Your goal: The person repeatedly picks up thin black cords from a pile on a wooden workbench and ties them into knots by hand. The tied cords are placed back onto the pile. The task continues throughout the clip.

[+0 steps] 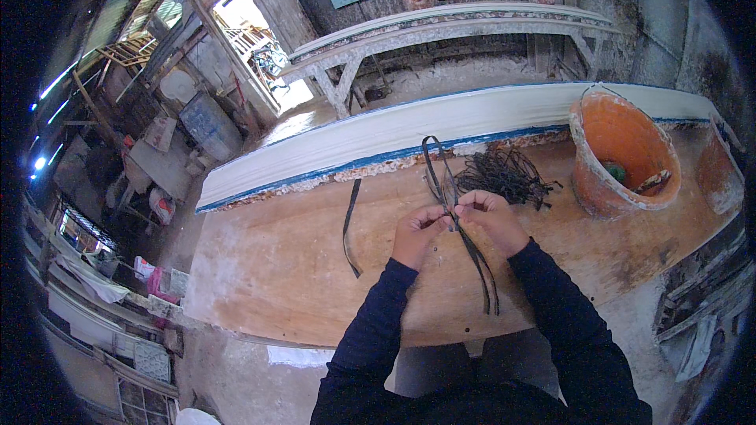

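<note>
Both my hands meet over the wooden tabletop, fingers pinched around a black strap at its middle. The strap forms a narrow loop above my fingers, and its two tails hang down toward me. My left hand grips it from the left, my right hand from the right; whether there is a knot between them is too small to tell. Just beyond my right hand lies a tangled pile of black straps. A single loose black strap rests on the wood to the left of my left hand.
An orange bucket, crusted with white, stands at the right with things inside. Another worn container is at the far right. A long white moulding with a blue edge runs along the table's back. Behind it stands a white-stained bench.
</note>
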`<state>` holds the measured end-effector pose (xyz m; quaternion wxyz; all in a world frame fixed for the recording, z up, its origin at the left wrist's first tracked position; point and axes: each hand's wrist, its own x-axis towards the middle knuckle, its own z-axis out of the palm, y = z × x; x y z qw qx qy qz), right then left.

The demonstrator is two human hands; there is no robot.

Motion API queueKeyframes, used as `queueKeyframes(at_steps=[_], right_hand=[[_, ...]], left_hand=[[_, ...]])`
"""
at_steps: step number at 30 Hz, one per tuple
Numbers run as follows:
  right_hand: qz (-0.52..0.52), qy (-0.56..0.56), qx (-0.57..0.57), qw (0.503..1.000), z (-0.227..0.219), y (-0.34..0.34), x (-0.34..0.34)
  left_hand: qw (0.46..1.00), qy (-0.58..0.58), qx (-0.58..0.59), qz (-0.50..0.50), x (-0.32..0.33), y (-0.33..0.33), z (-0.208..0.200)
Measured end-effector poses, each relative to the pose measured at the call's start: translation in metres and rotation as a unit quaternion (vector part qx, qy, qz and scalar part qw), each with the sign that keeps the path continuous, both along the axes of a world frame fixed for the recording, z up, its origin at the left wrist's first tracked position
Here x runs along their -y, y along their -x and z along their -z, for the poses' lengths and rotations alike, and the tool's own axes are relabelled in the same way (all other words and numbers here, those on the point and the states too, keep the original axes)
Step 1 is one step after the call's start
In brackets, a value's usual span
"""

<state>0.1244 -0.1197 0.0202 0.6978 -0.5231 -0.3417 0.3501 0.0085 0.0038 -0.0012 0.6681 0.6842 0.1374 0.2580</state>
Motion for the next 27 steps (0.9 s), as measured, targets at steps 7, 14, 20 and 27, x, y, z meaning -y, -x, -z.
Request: queueKeyframes(at_steps=[7,14,20,27], right_hand=[[0.009,0.021,0.056,0.998,0.011,-0.004,-0.004],[0.014,0.014,0.064,0.998,0.0111,-0.0015,-0.006],[0.021,0.004,0.069,0.997,0.0077,0.0018,-0.0046],[0.028,0.027,0.115,0.993,0.0092,-0.0003,-0.0046]], left_hand=[[1.0,0.013,0.003,0.02,0.0043,0.0021,-0.0091],[0.999,-0.048,-0.017,0.012,-0.0019,0.0014,0.0002],[0.996,-0.083,-0.014,0.017,0.0016,0.0032,-0.0051],[0.992,-0.123,-0.017,-0.007,0.0048,0.0046,-0.007]])
